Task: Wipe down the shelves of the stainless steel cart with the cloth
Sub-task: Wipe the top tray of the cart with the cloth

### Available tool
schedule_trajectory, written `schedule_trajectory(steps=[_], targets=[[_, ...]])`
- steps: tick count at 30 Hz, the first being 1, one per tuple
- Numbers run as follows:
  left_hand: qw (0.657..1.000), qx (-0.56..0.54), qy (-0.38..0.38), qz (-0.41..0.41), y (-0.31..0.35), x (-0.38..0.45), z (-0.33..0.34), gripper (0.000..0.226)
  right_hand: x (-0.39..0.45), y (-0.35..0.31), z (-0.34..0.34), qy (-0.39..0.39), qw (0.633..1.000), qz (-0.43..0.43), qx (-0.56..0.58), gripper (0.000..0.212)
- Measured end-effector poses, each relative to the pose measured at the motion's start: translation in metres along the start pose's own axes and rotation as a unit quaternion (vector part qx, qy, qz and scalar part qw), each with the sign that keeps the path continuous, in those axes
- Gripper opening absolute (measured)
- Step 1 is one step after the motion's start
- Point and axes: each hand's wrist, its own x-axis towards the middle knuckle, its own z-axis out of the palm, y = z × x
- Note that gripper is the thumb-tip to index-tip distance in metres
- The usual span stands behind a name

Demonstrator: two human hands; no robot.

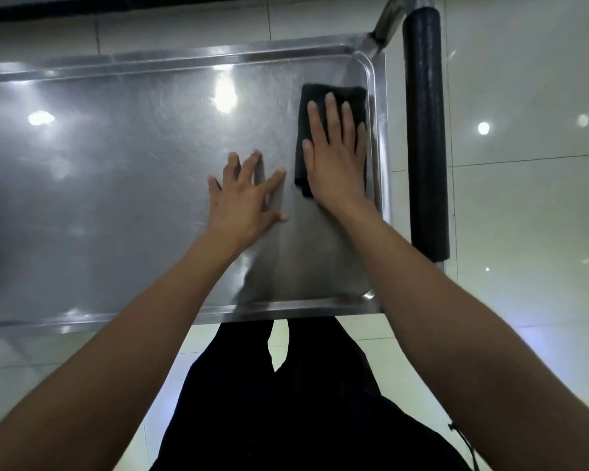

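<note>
Palm of right hand (337, 164) pressing flat, fingers spread, on dark folded cloth (334, 96) at right of frame, against shelf (133, 164) rim. Left hand (244, 202) bracing open, grasping nothing. Soft, light, likely bunching; best pinned through centre.

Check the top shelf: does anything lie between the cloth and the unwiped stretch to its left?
Only the left hand, spread flat on the shelf just left of the cloth under the right hand. Beyond it, nothing visible.
</note>
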Motion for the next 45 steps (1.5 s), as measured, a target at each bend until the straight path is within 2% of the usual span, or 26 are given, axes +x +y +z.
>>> schedule_trajectory(steps=[6,9,11,14,18,27,32,37,41,45], targets=[[1.000,0.004,-0.003,0.007,-0.005,-0.001,-0.001,0.082,-0.129,0.002,0.015,-0.048,0.998,-0.017,-0.022,0.061],[1.000,0.000,0.003,0.013,-0.005,-0.001,-0.001,0.079,-0.186,0.007,0.020,-0.083,0.993,-0.075,-0.041,0.063],[1.000,-0.003,0.002,0.011,-0.003,-0.001,-0.002,0.078,-0.210,0.010,0.023,-0.092,0.988,-0.112,-0.050,0.063],[1.000,-0.004,0.014,0.010,-0.006,-0.003,-0.002,0.084,-0.218,0.009,0.028,-0.092,0.987,-0.116,-0.059,0.064],[0.998,-0.049,0.048,-0.008,-0.018,-0.005,-0.002,0.091,-0.186,0.004,0.029,-0.079,0.986,-0.125,-0.071,0.064],[0.992,-0.108,0.062,-0.034,-0.023,-0.018,0.003,0.086,-0.048,-0.033,0.018,-0.034,0.999,-0.030,-0.021,0.061],[0.995,-0.085,0.049,-0.017,-0.030,-0.020,0.004,0.083,0.038,-0.042,0.008,-0.018,1.000,-0.007,-0.017,0.060],[0.994,-0.058,0.064,-0.063,-0.024,-0.025,0.006,0.071,0.110,-0.053,-0.009,-0.040,0.999,-0.036,-0.008,0.063],[0.996,-0.030,0.059,-0.058,-0.028,-0.023,0.005,0.075,0.124,-0.056,-0.010,-0.047,0.997,-0.055,-0.016,0.063],[0.998,-0.017,0.047,-0.038,-0.038,-0.023,0.003,0.080,0.089,-0.052,-0.001,-0.032,0.998,-0.058,-0.021,0.062]])
